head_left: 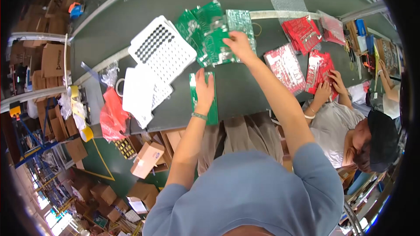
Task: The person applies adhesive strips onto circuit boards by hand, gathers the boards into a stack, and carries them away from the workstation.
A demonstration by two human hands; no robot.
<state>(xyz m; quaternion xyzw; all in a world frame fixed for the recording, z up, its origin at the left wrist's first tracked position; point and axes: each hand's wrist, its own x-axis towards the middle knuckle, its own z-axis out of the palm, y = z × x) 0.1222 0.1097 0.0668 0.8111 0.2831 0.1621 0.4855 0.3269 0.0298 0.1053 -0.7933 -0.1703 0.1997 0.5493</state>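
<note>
My left hand (pixel 204 89) lies over a long green circuit board (pixel 212 111) at the table's near edge, its fingers stretched out. Farther forward, my right hand (pixel 240 46) has its fingertips closed at the right edge of a green circuit board (pixel 214 30) in an overlapping group. Just right of that hand sits a green board in a clear bag (pixel 240 19), partly covered by the hand. White sheets with rows of black dots (pixel 157 43) are stacked left of the boards.
Blank white sheets (pixel 138 91) and a red plastic bag (pixel 113 116) lie at the left. At the right are red circuit boards (pixel 302 35), bagged red boards (pixel 284 67) and bubble wrap (pixel 286 1). A co-worker's hands (pixel 330 87) rest on another red board.
</note>
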